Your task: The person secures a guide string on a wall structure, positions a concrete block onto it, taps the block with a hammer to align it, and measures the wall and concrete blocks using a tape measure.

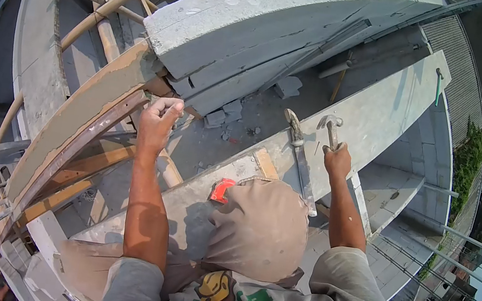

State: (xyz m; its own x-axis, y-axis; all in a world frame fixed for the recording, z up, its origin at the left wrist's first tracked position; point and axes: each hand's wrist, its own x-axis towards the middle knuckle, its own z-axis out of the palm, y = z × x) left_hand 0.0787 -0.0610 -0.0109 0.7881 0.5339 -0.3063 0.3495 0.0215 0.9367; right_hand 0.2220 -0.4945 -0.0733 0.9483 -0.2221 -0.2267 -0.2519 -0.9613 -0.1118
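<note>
The person's right hand (pixel 338 161) grips the handle of a claw hammer (pixel 329 129) above a long pale board (pixel 382 104), on which I see a long metal tool (pixel 302 172) lying just beside it and a green-handled tool (pixel 438 88) near the far end. The left hand (pixel 158 121) is raised with its fingers curled, close to the end of a brown wooden strip (pixel 90 135), and I cannot tell whether it holds something. Beyond the hands there stands a grey block wall (pixel 260 32), with bamboo poles (pixel 107 13) to its left.

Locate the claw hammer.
The claw hammer is right of centre in the head view, gripped in the right hand, over the long pale board.
</note>
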